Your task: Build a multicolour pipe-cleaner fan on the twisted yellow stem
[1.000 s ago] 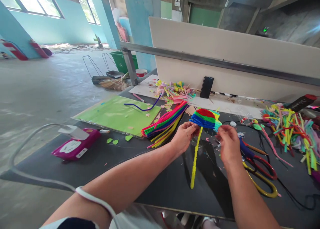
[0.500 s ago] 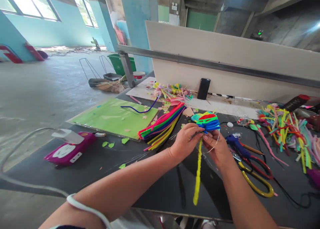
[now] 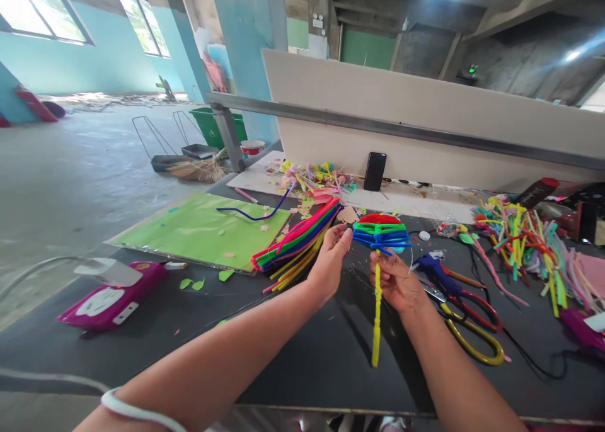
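My right hand [image 3: 394, 278] pinches the top of a yellow pipe-cleaner stem [image 3: 377, 325], which hangs straight down below the fingers. Above them is the head of this pipe-cleaner craft [image 3: 380, 230], rounded and banded in red, green and blue, with a pale blue part behind. A thin white loop shows at its right side. My left hand [image 3: 331, 259] is beside the craft's left edge, fingers loosely curled and thumb apart; I cannot tell whether its fingertips touch the craft. Behind the left hand lies a bundle of coloured pipe cleaners [image 3: 297, 243].
Scissors [image 3: 472, 325] and a blue-handled tool [image 3: 437, 271] lie right of my right hand. A green sheet [image 3: 203, 230] with a dark blue pipe cleaner [image 3: 255, 218] is at left, near a purple power strip [image 3: 113, 296]. A phone [image 3: 375, 171] leans at the back. Pipe-cleaner pieces [image 3: 524, 243] are heaped at right.
My left hand has come off the craft's base and moved left. The craft now faces me with its bands spread, held by my right hand alone on the stem. The view has shifted slightly.
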The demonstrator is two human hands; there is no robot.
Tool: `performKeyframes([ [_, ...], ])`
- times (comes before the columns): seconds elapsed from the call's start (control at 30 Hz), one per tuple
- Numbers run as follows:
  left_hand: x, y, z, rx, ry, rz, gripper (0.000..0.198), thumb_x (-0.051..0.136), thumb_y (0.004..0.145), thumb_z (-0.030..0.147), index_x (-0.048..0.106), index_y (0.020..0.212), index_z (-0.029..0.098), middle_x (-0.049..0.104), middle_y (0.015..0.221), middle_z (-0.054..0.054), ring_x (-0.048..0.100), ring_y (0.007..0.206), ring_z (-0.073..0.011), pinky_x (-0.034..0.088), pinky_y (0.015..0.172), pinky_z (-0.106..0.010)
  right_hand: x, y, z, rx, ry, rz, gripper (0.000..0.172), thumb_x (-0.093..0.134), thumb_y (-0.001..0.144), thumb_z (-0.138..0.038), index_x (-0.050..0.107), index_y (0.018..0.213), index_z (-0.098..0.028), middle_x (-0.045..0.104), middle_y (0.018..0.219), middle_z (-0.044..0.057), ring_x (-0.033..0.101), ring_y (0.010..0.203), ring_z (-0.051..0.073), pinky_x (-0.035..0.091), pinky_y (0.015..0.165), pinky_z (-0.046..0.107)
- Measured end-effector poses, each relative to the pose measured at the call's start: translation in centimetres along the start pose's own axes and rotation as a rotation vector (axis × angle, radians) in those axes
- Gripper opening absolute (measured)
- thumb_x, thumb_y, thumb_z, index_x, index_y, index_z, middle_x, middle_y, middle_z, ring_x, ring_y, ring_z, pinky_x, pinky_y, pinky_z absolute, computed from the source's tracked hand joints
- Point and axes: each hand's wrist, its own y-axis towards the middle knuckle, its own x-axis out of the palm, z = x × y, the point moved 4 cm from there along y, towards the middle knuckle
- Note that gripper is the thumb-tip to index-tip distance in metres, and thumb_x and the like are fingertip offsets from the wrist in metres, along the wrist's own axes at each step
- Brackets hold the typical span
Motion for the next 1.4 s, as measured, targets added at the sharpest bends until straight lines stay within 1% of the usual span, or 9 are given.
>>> performKeyframes([
  [0.17,1.4,-0.2,-1.3,-0.199,-0.29,-0.311,0.031,0.069,0.072,0.04,0.06,0.083,0.012,0.06,0.074,-0.004,0.056,0.063,-0.0106,0.045,0.064,-0.025,0.4,-0.1,0.5,0.076,0.005,-0.015,0.026,0.075,0.063,-0.014,0.063,0.086,-0.019,0.063,0.073,-0.005,0.037,0.041,0.001,0.031,0.035,0.011],
  [0.37,0.4,0.9,-1.7,-0.23,-0.249,-0.231,0.03,0.074,0.068,0.035,0.061,0.079,0.01,0.061,0.068,-0.003,0.056,0.057,-0.0088,0.047,0.059,-0.023,-0.9,0.0,0.2,0.207,-0.074,0.002,0.034,0.075,0.065,-0.016,0.062,0.097,-0.019,0.068,0.081,0.001,0.049,0.047,0.002,0.037,0.041,0.012],
  [0.43,-0.2,1.4,-1.7,-0.308,-0.162,-0.194,0.031,0.075,0.067,0.036,0.06,0.078,0.011,0.06,0.066,-0.002,0.054,0.053,-0.0072,0.045,0.055,-0.021,-2.1,0.3,-0.2,0.123,-0.14,0.148,0.029,0.074,0.066,-0.023,0.061,0.092,-0.018,0.068,0.079,0.003,0.052,0.049,0.005,0.039,0.042,0.015],
  [0.6,-1.8,1.4,-1.7,-0.477,0.103,-0.202,0.034,0.078,0.061,0.036,0.057,0.071,0.01,0.059,0.058,-0.002,0.05,0.042,-0.0062,0.038,0.041,-0.018,-3.3,-0.4,-2.4,-0.449,-0.632,0.541,0.021,0.06,0.076,-0.038,0.061,0.086,-0.02,0.065,0.073,-0.001,0.052,0.054,0.011,0.044,0.05,0.023],
  [0.97,-4.0,-0.3,-2.5,-0.544,0.469,-0.253,0.039,0.075,0.059,0.047,0.051,0.063,0.016,0.056,0.049,0.0,0.056,0.039,-0.0144,0.039,0.039,-0.022,-2.3,0.0,-1.5,-0.479,-1.347,0.419,0.02,0.047,0.081,-0.03,0.065,0.086,-0.022,0.069,0.078,0.004,0.064,0.077,0.022,0.046,0.072,0.034],
  [1.07,-4.1,0.1,-0.3,-0.39,0.831,-0.352,0.039,0.07,0.062,0.05,0.049,0.054,0.018,0.052,0.044,-0.001,0.056,0.043,-0.0166,0.039,0.045,-0.024,-1.9,0.1,-1.1,-0.5,-1.442,0.376,0.021,0.046,0.081,-0.027,0.065,0.089,-0.022,0.069,0.084,0.005,0.063,0.079,0.021,0.045,0.073,0.033],
  [1.17,-4.0,1.0,3.0,0.071,1.231,-0.263,0.026,0.073,0.059,0.039,0.059,0.068,0.018,0.062,0.066,-0.004,0.062,0.072,-0.0221,0.043,0.062,-0.026,-1.5,0.3,-0.6,-0.492,-1.506,0.298,0.02,0.047,0.08,-0.023,0.065,0.089,-0.022,0.067,0.086,0.005,0.061,0.08,0.02,0.045,0.073,0.032],
  [1.23,-3.4,1.4,3.8,0.244,1.387,-0.34,0.017,0.067,0.066,0.029,0.063,0.079,0.018,0.065,0.081,-0.007,0.06,0.086,-0.0237,0.042,0.072,-0.028,-1.4,0.6,-0.2,-0.469,-1.533,0.241,0.019,0.048,0.079,-0.021,0.065,0.088,-0.022,0.066,0.086,0.004,0.06,0.081,0.02,0.045,0.073,0.032],
  [1.4,-2.2,1.9,2.6,0.296,1.457,-0.648,0.017,0.056,0.068,0.01,0.066,0.078,0.019,0.065,0.083,-0.004,0.058,0.087,-0.0194,0.04,0.079,-0.026,-0.8,0.8,0.7,-0.47,-1.576,0.1,0.015,0.052,0.08,-0.018,0.065,0.086,-0.022,0.063,0.087,0.004,0.059,0.083,0.019,0.044,0.075,0.032],
])
